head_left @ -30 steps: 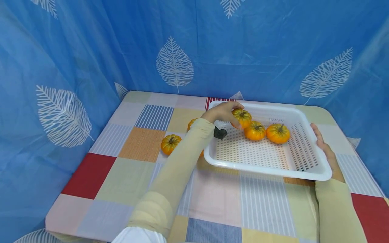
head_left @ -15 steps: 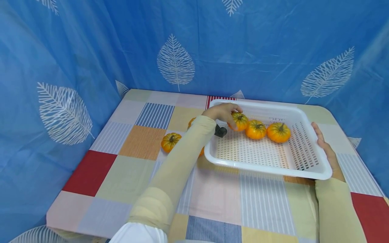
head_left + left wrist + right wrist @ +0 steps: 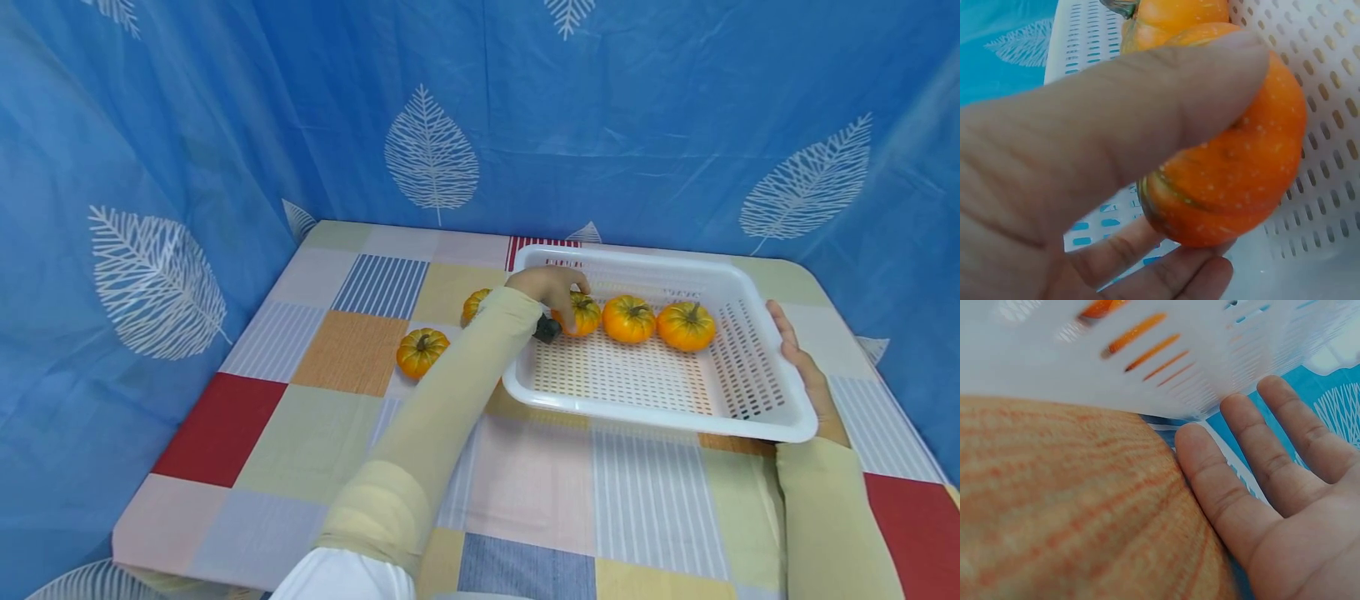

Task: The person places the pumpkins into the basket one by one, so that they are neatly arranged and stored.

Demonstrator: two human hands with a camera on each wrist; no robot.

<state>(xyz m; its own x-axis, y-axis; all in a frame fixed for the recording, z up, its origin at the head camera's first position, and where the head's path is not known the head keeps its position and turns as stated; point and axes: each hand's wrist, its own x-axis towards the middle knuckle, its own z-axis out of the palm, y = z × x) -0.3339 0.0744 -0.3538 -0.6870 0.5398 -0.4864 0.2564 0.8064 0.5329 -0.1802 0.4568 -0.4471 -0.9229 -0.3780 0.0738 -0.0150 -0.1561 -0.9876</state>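
In the head view, my left hand (image 3: 550, 287) reaches over the left rim of a white perforated plastic basket (image 3: 637, 423) and grips a small orange pumpkin (image 3: 587, 314) inside it. Up close, the left wrist view has the thumb laid across the pumpkin (image 3: 1241, 175), with fingers under its other side. Two more small pumpkins, one in the middle (image 3: 628, 320) and one to the right (image 3: 686, 326), sit in a row beside it. Against the basket's right end is my right hand (image 3: 815, 382); the right wrist view has its straight fingers (image 3: 1222, 487) at the basket wall.
Left of the basket, one pumpkin (image 3: 422, 352) stands on the patchwork tablecloth (image 3: 337, 433). Another pumpkin (image 3: 475, 304) is partly hidden behind the left sleeve (image 3: 450, 400). A blue curtain (image 3: 562, 150) with white leaves hangs behind the table. A dark device (image 3: 547, 329) shows at the left wrist.
My left hand has moved the gripped pumpkin down and to the left within the basket, and a gap now shows between it and the middle pumpkin. The right hand stays put.
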